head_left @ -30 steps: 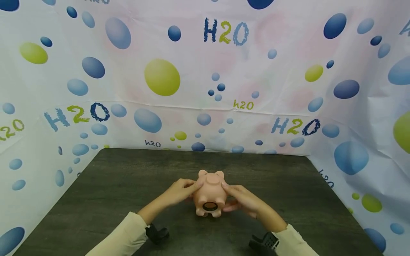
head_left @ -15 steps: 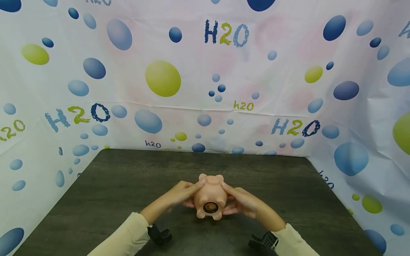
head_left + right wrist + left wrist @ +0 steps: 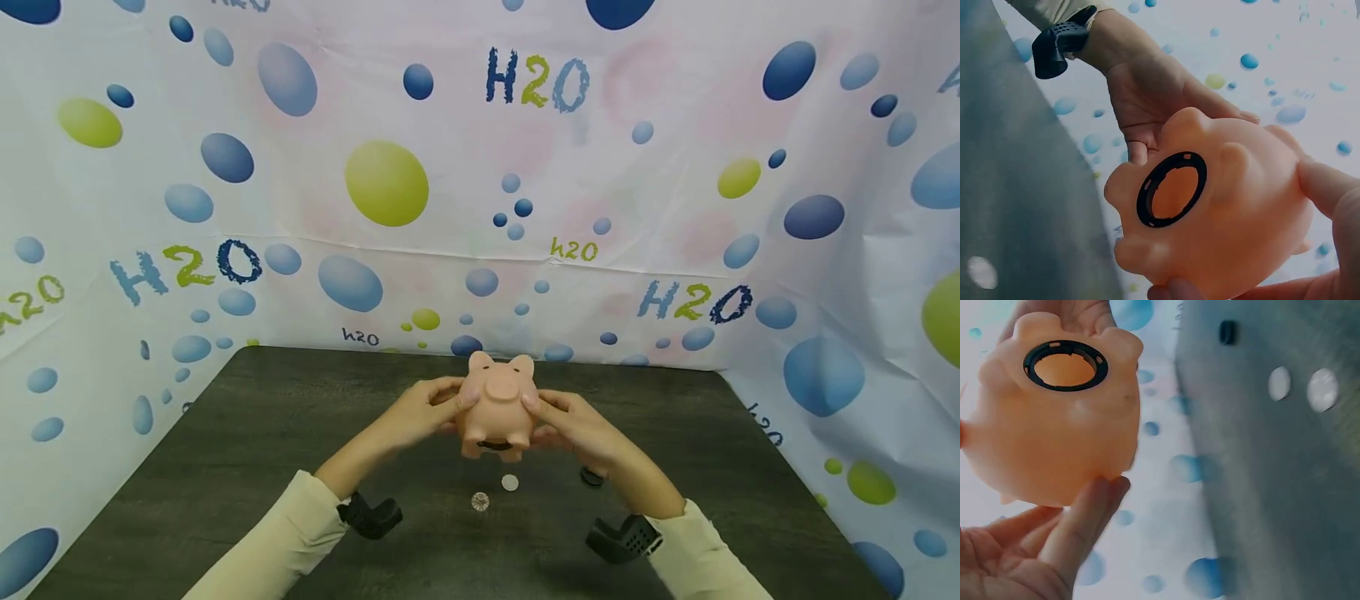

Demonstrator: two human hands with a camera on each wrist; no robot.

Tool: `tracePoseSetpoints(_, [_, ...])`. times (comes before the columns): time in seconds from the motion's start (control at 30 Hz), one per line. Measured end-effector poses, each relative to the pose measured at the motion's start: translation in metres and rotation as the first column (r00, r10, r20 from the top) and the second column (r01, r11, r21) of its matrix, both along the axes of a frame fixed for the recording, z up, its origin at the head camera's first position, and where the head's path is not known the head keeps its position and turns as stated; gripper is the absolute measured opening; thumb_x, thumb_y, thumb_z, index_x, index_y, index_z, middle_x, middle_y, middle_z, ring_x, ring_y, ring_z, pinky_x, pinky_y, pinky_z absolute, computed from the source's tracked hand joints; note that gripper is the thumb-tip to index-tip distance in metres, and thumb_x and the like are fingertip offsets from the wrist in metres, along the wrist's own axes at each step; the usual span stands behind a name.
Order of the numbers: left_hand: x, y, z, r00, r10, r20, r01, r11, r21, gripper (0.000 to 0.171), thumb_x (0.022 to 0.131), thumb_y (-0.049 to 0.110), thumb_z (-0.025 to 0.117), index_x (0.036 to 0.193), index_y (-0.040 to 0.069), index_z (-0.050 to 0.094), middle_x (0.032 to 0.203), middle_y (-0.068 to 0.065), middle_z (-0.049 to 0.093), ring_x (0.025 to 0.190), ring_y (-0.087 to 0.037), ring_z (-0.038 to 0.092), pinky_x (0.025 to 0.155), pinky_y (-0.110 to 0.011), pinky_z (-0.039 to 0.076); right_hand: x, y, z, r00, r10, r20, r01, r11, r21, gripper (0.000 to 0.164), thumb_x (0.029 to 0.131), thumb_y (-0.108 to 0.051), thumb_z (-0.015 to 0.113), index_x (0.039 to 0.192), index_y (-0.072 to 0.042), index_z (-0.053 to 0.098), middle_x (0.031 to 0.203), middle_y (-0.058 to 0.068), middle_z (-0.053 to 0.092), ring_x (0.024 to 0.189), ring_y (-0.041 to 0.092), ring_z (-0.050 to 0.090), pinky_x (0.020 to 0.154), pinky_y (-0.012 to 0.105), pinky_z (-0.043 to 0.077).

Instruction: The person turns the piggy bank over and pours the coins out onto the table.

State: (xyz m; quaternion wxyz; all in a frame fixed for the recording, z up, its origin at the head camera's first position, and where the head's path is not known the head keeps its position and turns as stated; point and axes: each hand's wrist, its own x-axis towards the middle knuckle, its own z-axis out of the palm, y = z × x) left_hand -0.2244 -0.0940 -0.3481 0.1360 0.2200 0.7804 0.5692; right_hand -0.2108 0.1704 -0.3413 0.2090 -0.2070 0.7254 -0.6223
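A pink piggy bank [image 3: 498,408] is held above the dark table, its snout facing me. My left hand [image 3: 423,412] grips one side, thumb beside the snout. On the other side my right hand [image 3: 581,425] grips it the same way. Both wrist views show the bank's underside, where a black ring [image 3: 1171,189] surrounds an open hole. Below the bank two coins lie on the table, one silvery coin [image 3: 510,482] and one patterned coin [image 3: 480,502]. A small black plug [image 3: 592,477] lies near my right wrist.
The dark wooden table [image 3: 300,467] reaches back to a white curtain [image 3: 465,167] printed with bubbles and H2O lettering. This curtain also runs along the left and right sides. A black wrist camera [image 3: 371,517] sits on the left wrist, another wrist camera [image 3: 622,539] on the right.
Both hands have raised the piggy bank and tipped its face toward me, so its underside hole turns down. The two coins and the black plug have come into view on the table.
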Motion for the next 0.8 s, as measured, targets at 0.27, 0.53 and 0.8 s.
tracePoseSetpoints(0.27, [0.011, -0.013, 0.007, 0.938, -0.091, -0.336, 0.134, 0.985, 0.106, 0.081, 0.085, 0.019, 0.075, 0.151, 0.010, 0.029, 0.149, -0.017, 0.038, 0.131, -0.033, 0.046, 0.100, -0.034, 0.047, 0.014, -0.005, 0.004, 0.872, -0.046, -0.487, 0.031, 0.999, -0.039, 0.078, 0.088, -0.011, 0.071, 0.152, -0.007, 0.025, 0.148, 0.021, 0.034, 0.122, 0.039, 0.052, 0.094, 0.038, 0.052])
tracePoseSetpoints(0.53, [0.020, -0.018, -0.067, 0.965, -0.173, -0.199, 0.167, 0.985, -0.046, 0.100, 0.075, 0.016, 0.081, 0.153, 0.002, 0.019, 0.153, -0.021, 0.028, 0.134, -0.033, 0.041, 0.101, -0.028, 0.045, 0.018, -0.012, -0.082, 0.899, 0.042, -0.437, -0.021, 0.998, 0.053, 0.096, 0.079, -0.010, 0.079, 0.153, -0.003, 0.017, 0.155, 0.025, 0.014, 0.131, 0.050, 0.038, 0.098, 0.031, 0.049])
tracePoseSetpoints(0.8, [0.016, -0.016, -0.063, 0.970, -0.164, -0.179, 0.156, 0.986, -0.058, 0.099, 0.076, 0.016, 0.081, 0.153, 0.004, 0.020, 0.153, -0.019, 0.030, 0.134, -0.032, 0.042, 0.102, -0.028, 0.044, 0.015, -0.010, -0.078, 0.910, 0.030, -0.414, -0.016, 0.999, 0.036, 0.094, 0.080, -0.012, 0.078, 0.153, -0.007, 0.019, 0.156, 0.023, 0.014, 0.132, 0.049, 0.037, 0.099, 0.031, 0.048])
